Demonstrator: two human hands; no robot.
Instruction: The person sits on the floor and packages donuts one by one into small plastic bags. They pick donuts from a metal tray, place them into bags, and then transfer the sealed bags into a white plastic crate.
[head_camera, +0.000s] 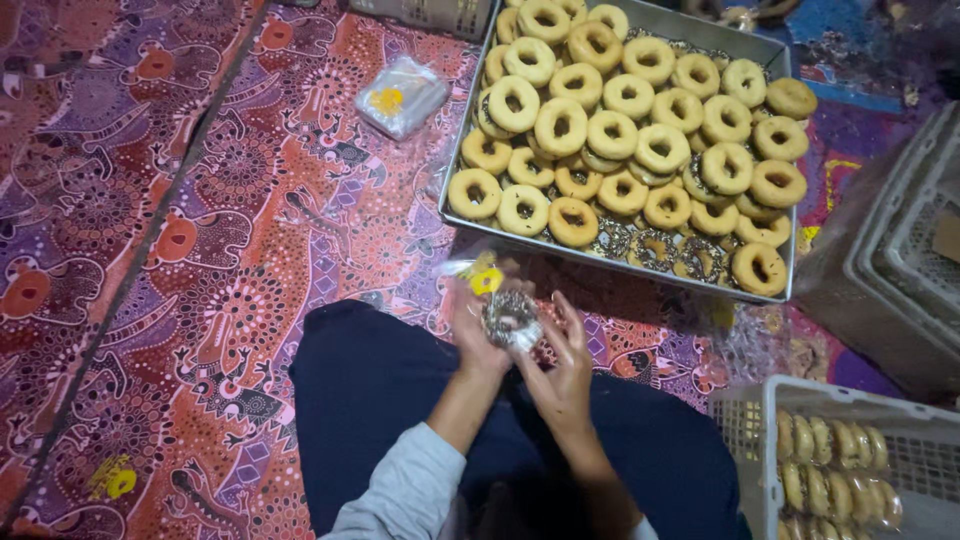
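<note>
Near the metal tray, both hands bag a sprinkled doughnut.
Left hand and right hand fingers curl around its clear wrapper with a yellow label.

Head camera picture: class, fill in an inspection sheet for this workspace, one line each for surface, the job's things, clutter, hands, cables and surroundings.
Surface: patterned red, orange and purple floor mat, with the person's dark-trousered lap at the lower edge.
Job's things: sprinkle-coated ring doughnut in a clear plastic wrapper; rectangular metal tray heaped with plain ring doughnuts.
Clutter: stack of clear wrappers with yellow marks beside the tray; crumpled clear plastic below it.
Hands: left hand and right hand both hold the wrapped doughnut.
Cables: nothing seen.
Surroundings: white plastic crate with bagged doughnuts; grey stacked crates at right.
</note>
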